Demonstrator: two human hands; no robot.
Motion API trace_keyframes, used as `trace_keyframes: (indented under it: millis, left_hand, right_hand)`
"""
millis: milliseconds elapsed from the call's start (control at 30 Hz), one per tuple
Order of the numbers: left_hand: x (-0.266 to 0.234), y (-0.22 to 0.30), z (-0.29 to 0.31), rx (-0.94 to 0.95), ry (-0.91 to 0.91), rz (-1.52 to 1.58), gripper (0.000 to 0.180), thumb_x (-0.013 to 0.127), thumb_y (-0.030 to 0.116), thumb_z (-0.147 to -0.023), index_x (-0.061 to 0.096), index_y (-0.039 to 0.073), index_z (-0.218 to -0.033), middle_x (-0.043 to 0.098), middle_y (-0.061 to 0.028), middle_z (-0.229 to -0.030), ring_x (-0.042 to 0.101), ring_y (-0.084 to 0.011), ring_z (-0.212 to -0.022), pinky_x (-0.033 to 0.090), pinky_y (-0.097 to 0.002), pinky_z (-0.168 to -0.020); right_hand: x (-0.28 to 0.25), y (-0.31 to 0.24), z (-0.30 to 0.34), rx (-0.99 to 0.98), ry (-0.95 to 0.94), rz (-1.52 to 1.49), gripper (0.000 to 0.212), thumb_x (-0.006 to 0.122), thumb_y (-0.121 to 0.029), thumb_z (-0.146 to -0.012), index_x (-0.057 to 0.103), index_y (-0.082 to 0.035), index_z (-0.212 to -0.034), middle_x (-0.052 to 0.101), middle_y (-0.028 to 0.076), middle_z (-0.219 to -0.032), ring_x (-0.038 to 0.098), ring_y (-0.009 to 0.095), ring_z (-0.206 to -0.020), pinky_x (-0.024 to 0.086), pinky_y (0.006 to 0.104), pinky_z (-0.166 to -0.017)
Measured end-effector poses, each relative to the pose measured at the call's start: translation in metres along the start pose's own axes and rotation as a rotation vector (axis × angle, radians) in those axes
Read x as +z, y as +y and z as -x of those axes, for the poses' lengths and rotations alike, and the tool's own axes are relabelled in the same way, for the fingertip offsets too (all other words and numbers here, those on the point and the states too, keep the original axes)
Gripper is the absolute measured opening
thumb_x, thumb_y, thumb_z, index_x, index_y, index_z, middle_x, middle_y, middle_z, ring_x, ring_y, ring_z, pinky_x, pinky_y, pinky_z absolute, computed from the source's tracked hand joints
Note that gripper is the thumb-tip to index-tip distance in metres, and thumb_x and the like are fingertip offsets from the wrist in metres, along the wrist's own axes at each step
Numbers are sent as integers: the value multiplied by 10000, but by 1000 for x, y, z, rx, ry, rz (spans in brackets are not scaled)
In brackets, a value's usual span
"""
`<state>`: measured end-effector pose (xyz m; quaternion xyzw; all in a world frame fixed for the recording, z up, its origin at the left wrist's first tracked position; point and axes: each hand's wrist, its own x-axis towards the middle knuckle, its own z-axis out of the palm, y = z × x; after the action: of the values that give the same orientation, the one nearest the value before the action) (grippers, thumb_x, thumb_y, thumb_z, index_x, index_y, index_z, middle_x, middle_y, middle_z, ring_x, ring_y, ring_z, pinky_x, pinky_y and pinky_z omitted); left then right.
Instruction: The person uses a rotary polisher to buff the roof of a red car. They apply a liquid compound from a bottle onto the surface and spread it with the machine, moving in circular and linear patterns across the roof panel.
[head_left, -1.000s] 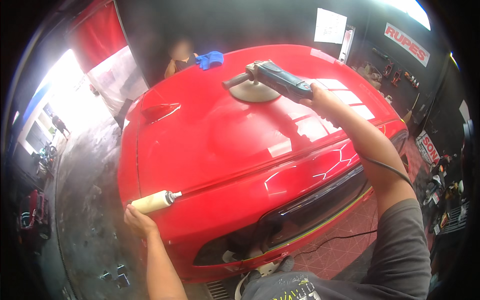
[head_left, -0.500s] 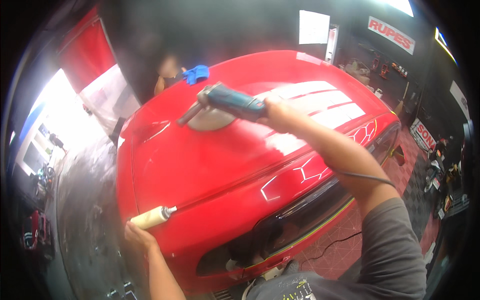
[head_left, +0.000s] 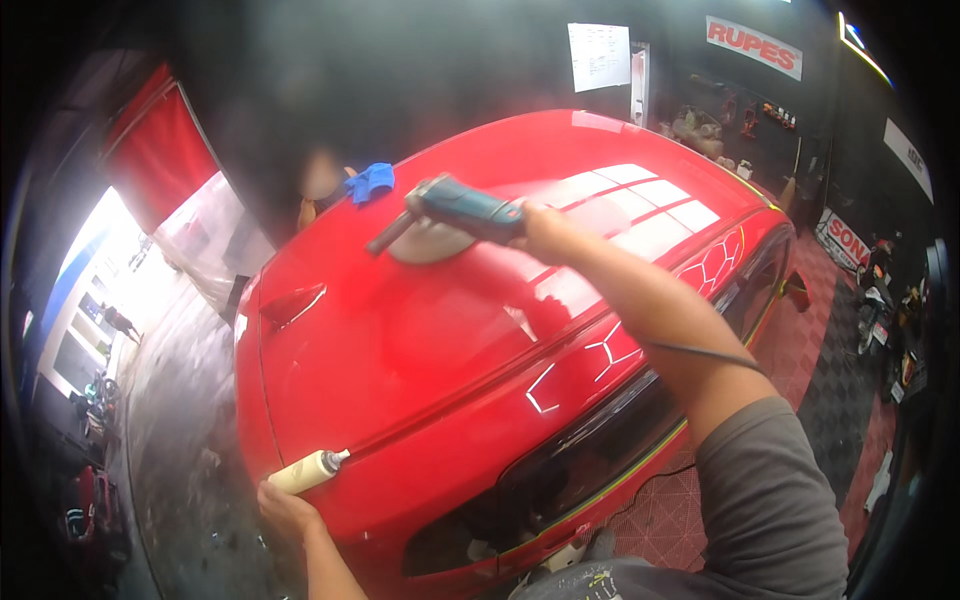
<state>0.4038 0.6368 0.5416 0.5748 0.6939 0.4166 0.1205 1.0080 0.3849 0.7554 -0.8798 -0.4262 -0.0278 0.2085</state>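
My right hand (head_left: 550, 233) grips the rear of a teal and grey electric polisher (head_left: 460, 208) with my arm stretched far over the car. The polisher's pale round pad (head_left: 432, 244) rests on the glossy red car roof (head_left: 400, 330); a side handle juts out on its left. At the roof's near left corner, my left hand (head_left: 290, 508) is closed round the base end of a cream squeeze bottle (head_left: 306, 472). The bottle lies tilted, its grey nozzle pointing right; my hand partly hides its lower end.
Beyond the roof's far left edge is another person (head_left: 320, 180), with a blue glove or cloth (head_left: 371, 183) at the edge. A dark cord (head_left: 705, 352) crosses my right forearm. Dark windows (head_left: 590, 440) run along the near side. Red and black tiles (head_left: 830, 330) cover the right floor.
The view has shifted slightly. The polisher stays near the same part of the roof, its body turned a little. The bottle remains in my left hand at the roof corner.
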Motion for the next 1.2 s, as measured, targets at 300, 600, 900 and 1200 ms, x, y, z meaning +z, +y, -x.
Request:
trace_keyframes:
  millis: [300, 600, 900, 1200]
  left_hand:
    - [5, -6, -2, 1, 49, 13, 738, 303, 685, -1135, 640, 108, -1447, 634, -173, -1449, 576, -368, -1376, 437, -507, -1150]
    - [-4, 23, 12, 94, 120, 15, 696, 362, 502, -1163, 655, -94, -1372, 704, -318, -1326, 670, -473, -1244, 501, -534, -1071]
    - [0, 13, 6, 39, 108, 31, 704, 370, 570, -1128, 646, -22, -1393, 680, -258, -1381, 640, -434, -1284, 481, -544, -1073]
    - [0, 15, 10, -60, 89, -6, 777, 340, 686, -1106, 589, 68, -1507, 612, -205, -1512, 593, -407, -1377, 455, -551, -1131]
  right_hand:
    - [-14, 159, -47, 201, 139, -42, 615, 808, -378, -987, 591, 107, -1295, 779, 235, -892, 773, 322, -631, 618, 443, -526]
    - [-78, 152, 42, 545, -14, -29, 762, 739, -356, -1027, 395, 29, -1588, 703, 180, -938, 688, 256, -693, 564, 451, -576]
    - [-46, 78, 47, 331, -68, 20, 764, 774, -423, -1017, 438, 91, -1472, 702, 213, -821, 662, 251, -530, 537, 421, -469]
    - [-22, 12, 37, 169, -123, 58, 731, 763, -430, -1028, 439, 15, -1509, 680, 157, -874, 666, 227, -639, 559, 403, -521]
